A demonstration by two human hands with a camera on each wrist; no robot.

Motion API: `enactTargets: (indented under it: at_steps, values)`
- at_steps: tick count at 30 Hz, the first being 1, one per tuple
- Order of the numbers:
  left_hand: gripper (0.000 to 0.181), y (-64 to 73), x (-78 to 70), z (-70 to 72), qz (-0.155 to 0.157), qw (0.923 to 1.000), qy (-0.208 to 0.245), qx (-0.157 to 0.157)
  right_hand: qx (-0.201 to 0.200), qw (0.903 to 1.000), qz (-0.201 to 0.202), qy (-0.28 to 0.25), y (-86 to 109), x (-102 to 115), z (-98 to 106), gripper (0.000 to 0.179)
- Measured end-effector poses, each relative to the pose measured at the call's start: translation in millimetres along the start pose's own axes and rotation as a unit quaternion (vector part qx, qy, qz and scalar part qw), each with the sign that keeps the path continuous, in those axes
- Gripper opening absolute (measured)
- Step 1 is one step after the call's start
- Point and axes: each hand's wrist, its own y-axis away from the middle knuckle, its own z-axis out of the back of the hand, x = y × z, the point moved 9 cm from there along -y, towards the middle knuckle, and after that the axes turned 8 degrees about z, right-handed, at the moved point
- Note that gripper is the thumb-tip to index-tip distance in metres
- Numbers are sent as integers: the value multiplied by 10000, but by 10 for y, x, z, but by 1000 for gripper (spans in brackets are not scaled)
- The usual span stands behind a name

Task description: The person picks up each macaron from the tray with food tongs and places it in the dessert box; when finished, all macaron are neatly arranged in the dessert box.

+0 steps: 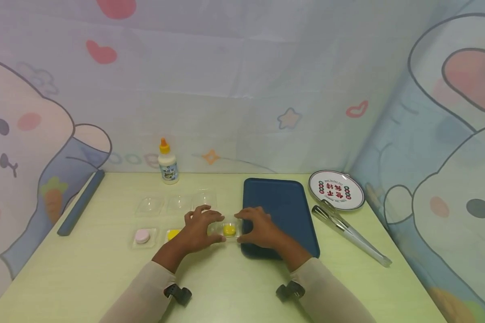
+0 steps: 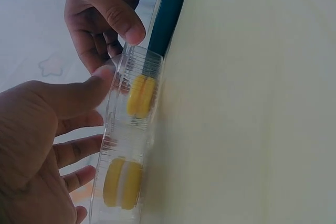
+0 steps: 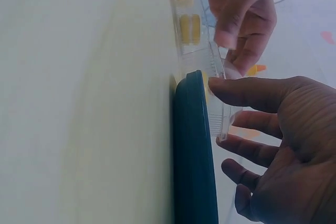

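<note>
Both hands are at a small clear plastic box (image 1: 237,228) with a yellow macaron (image 1: 229,229) inside. My left hand (image 1: 198,229) grips its left end, thumb at the front and fingers behind. Opposite it, my right hand (image 1: 262,228) holds the right end between thumb and fingertips, over the left edge of a dark blue tray (image 1: 276,197). Another yellow macaron (image 2: 123,183) sits in a neighbouring clear box, nearest the camera in the left wrist view. Farther left, a pink macaron (image 1: 142,236) lies in its own box; the left hand partly hides the boxes between.
Clear lids (image 1: 180,203) stand open along the back of the boxes. Behind them is a white glue bottle (image 1: 168,163) with an orange tip. Metal tongs (image 1: 353,235) and a printed plate (image 1: 336,190) lie right of the tray. A dark blue bar (image 1: 81,204) lies at the left edge.
</note>
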Motion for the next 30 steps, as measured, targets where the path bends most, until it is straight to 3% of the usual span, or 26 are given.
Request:
enactTargets:
  at_steps: [6, 15, 20, 26, 30]
  values:
    - [37, 4, -8, 2, -27, 10000, 59, -72, -1, 10000, 48, 20, -4, 20, -10, 65]
    - [37, 5, -9, -11, 48, 9999, 61, -107, -15, 9998, -182, 52, 2, -26, -16, 66]
    - [39, 13, 10, 10, 17, 9997, -168, -163, 71, 9998, -151, 87, -2, -24, -29, 71]
    - [49, 69, 77, 177, -69, 9993, -212, -299, 132, 9999, 52, 19, -7, 11, -32, 82]
    - [56, 112, 161, 300, -128, 9991, -287, -283, 113, 9999, 83, -36, -24, 45, -26, 80]
